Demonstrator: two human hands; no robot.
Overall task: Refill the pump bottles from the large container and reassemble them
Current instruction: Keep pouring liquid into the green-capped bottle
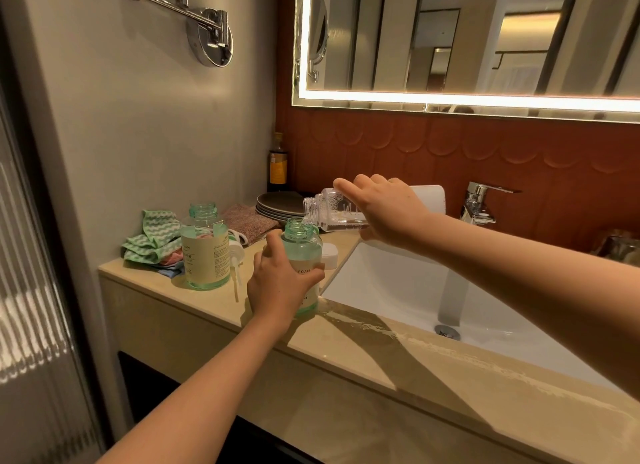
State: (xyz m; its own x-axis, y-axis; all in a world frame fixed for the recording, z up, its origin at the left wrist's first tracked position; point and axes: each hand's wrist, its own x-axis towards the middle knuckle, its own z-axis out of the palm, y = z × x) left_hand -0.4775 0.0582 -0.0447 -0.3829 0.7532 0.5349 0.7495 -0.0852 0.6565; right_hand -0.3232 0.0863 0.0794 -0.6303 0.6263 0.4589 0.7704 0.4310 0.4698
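From my head camera: my left hand wraps around the near pump bottle, holding it upright on the counter just left of the sink. My right hand grips the clear container, tipped on its side with its mouth over the bottle's open neck. I judge the refill midway. The second bottle stands open to the left, its fill level unclear. A pump lies beside it, and neither bottle is reassembled.

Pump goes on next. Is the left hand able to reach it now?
Likely yes, once freed: the left hand grips the near bottle, but the pump lies near with nothing between.
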